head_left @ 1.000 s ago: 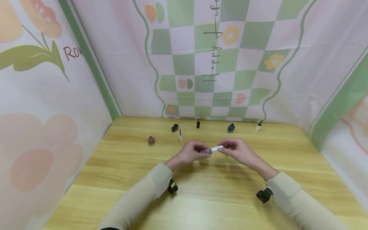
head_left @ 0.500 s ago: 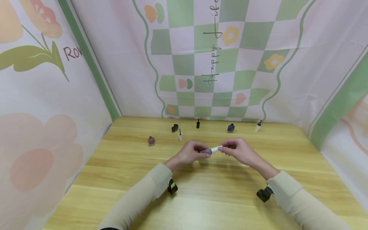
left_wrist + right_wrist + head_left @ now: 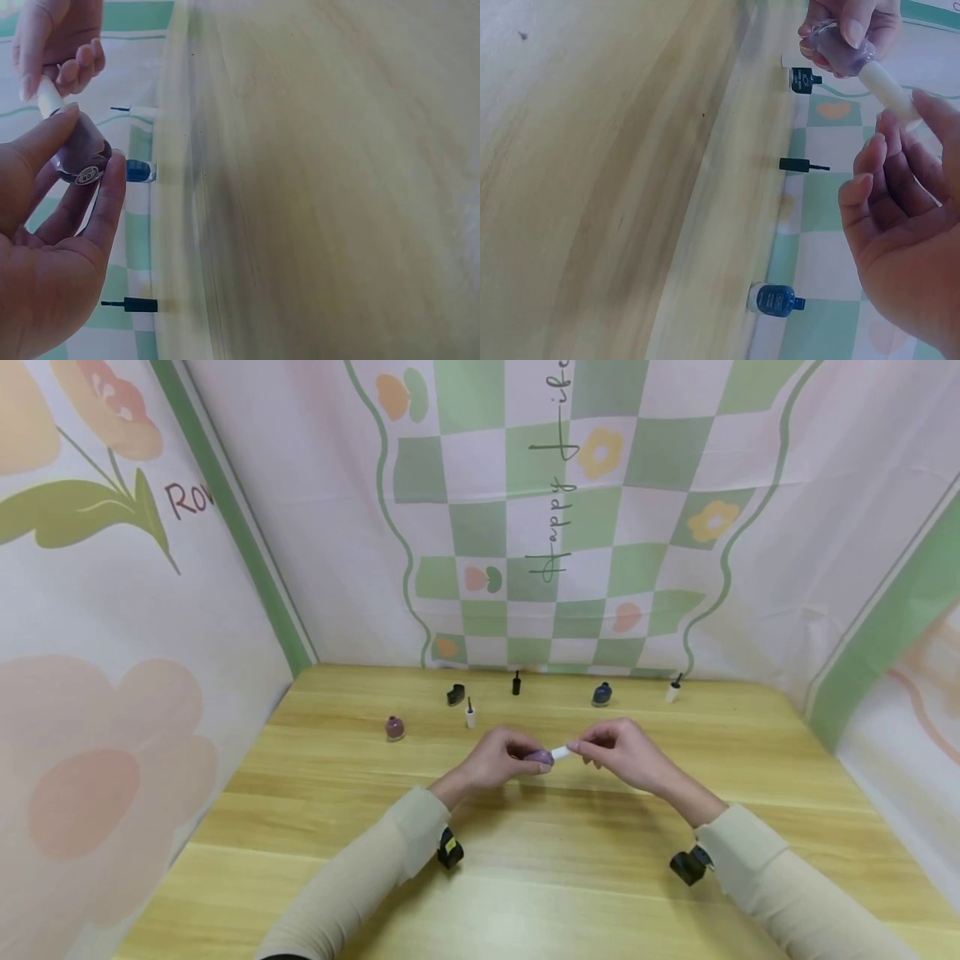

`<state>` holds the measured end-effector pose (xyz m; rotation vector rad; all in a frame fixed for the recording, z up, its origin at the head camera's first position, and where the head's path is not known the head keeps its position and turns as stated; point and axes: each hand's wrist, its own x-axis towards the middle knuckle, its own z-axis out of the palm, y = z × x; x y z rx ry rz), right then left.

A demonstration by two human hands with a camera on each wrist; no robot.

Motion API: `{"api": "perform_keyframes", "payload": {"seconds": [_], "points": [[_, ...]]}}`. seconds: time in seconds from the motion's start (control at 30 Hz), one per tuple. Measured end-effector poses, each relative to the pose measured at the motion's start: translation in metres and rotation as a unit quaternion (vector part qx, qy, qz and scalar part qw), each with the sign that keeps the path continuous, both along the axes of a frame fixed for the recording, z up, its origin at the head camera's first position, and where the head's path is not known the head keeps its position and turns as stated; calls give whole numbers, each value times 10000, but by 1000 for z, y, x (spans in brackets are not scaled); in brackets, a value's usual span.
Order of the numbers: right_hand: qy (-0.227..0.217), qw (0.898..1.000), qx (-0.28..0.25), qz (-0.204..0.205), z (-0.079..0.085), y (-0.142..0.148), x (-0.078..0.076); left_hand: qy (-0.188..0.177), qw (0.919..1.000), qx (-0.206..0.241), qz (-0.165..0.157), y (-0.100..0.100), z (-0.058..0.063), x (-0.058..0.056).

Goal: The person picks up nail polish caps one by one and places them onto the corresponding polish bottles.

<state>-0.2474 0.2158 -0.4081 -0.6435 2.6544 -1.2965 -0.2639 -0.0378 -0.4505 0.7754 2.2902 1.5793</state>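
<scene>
My left hand [image 3: 495, 760] holds a purple nail polish bottle [image 3: 81, 150] tipped on its side above the table, thumb on one face and fingers on the other. A white cap [image 3: 889, 96] sits at the bottle's neck, in line with it. The thumb and fingertips of my right hand [image 3: 628, 753] pinch the far end of this cap, while its other fingers curl loosely below. Whatever brush the cap carries is hidden.
Behind the hands on the wooden table [image 3: 510, 877] stand uncapped bottles: mauve [image 3: 394, 728], black [image 3: 456, 695] and blue [image 3: 602, 695]. Between and beside them, a white brush cap [image 3: 471, 717], a black brush cap [image 3: 517, 685] and another white brush cap [image 3: 673, 692] stand brush up. A printed curtain [image 3: 480, 527] hangs behind.
My right fingers have shifted slightly on the white cap, which now tilts a little more. The left hand and the purple bottle have hardly moved.
</scene>
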Motion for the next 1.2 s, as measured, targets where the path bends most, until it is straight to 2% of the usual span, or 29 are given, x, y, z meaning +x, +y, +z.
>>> {"api": "perform_keyframes", "payload": {"seconds": [0.3,0.63,1.0,1.2], "points": [[197,9987,-36,468,1,2,-2,-157,9999,-30,24,-1,1,1],[26,9992,-25,394,1,0,-2,-196,9998,55,4,-2,-1,2],[575,9968,341,446,-2,-3,-3,-39,9999,94,52,-1,-3,3],[725,9956,433,417,-2,-4,-2,-70,9999,56,85,-2,-2,3]]}}
